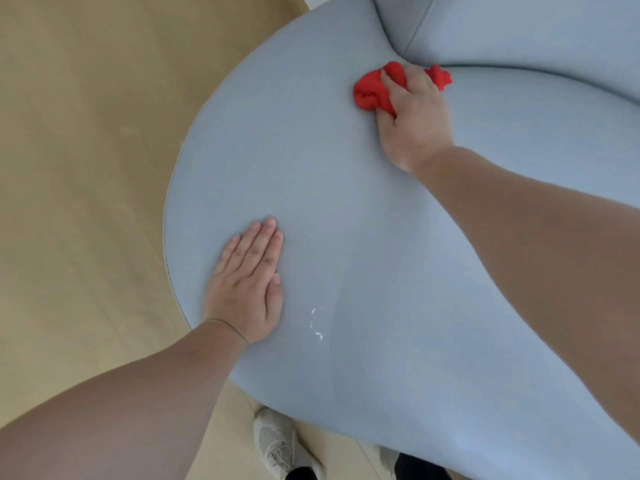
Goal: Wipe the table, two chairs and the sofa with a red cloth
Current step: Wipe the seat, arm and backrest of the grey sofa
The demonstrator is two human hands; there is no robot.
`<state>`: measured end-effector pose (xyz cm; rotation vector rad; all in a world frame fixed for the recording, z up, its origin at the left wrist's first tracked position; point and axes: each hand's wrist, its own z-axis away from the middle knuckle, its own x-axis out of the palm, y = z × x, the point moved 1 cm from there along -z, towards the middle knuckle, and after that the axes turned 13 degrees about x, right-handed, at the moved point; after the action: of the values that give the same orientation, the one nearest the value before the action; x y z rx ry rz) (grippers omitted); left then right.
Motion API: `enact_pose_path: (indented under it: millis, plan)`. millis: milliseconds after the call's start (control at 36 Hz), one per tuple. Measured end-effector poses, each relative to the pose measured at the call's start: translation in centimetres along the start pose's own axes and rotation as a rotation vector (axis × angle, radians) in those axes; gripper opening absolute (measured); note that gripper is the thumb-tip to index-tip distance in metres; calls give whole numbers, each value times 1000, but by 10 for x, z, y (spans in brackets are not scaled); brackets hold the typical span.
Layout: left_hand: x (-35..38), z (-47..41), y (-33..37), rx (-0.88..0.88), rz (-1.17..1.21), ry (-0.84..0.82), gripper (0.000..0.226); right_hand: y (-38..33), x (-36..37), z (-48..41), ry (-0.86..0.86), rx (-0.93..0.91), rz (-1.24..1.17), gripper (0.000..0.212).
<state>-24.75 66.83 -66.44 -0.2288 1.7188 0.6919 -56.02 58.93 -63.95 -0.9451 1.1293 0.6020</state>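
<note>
In right grip [412, 109], red cloth [370, 91]: soft nubbly fabric, matt, bunched. Sofa [346, 202] under grip: pale blue-grey upholstery, fine weave, matt, smooth. Stitched seam [420, 26] beyond grip. White flaky specks [319, 335] on fabric, nearer than grip. Floor [86, 168] left of grip: pale wood-look, smooth, faint sheen. Shoe [277, 441]: grey knit mesh.

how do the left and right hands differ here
The left hand lies flat, fingers straight, holding nothing; the right hand grips the bunched red cloth. The left hand is near the rim of the blue seat; the right hand is farther back, by the backrest. Both rest on the seat.
</note>
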Motion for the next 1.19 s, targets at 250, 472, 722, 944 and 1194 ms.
enact_pose_path:
  millis: [250,472,722,944,1194]
  plan:
    - [1,1,-1,3,2,-8,56,-5,-3,6,-11,3,15,55]
    - [1,1,-2,2,-7,-1,56,-17,6,26,-26,-59,25,58]
    - [-5,-1,-1,3,10,-44,58,-29,20,49,-25,-17,19,63]
    - [-11,0,0,2,42,-52,57,-45,24,95,-103,9,43,71]
    - [-30,10,0,-39,107,-6,53,-59,33,164,-124,-7,-22,57]
